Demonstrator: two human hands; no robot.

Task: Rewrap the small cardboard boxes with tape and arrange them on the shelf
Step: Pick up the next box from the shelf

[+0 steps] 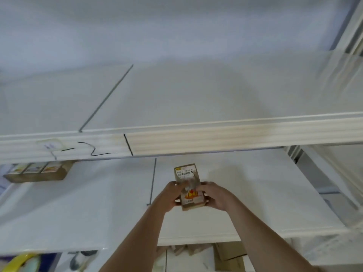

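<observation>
Down at the bottom edge, below the lower shelf's front lip, open cardboard cartons point(228, 256) sit with pale, box-like shapes packed inside one of them; it is too blurred to say just what. A yellow ring-shaped thing point(18, 262) peeks in at the bottom left corner.

Both bare arms reach up from there over the lower shelf point(78, 213). The left hand point(169, 197) and the right hand point(214, 196) hold one small cardboard box point(189, 188) between them, fingers curled round its two sides, the box standing lengthwise away from the person. It carries a red and yellow print near the hands and a white barcode label at its far end. Whether its underside touches the shelf I cannot tell.

Farther back on the left, tucked under the upper shelf's front rail point(216, 138), a row of small boxes point(39, 171) sits side by side on the same lower shelf. The rail bears black pen scribbles. Above it the upper shelf point(196, 91) stretches back to the white wall.
</observation>
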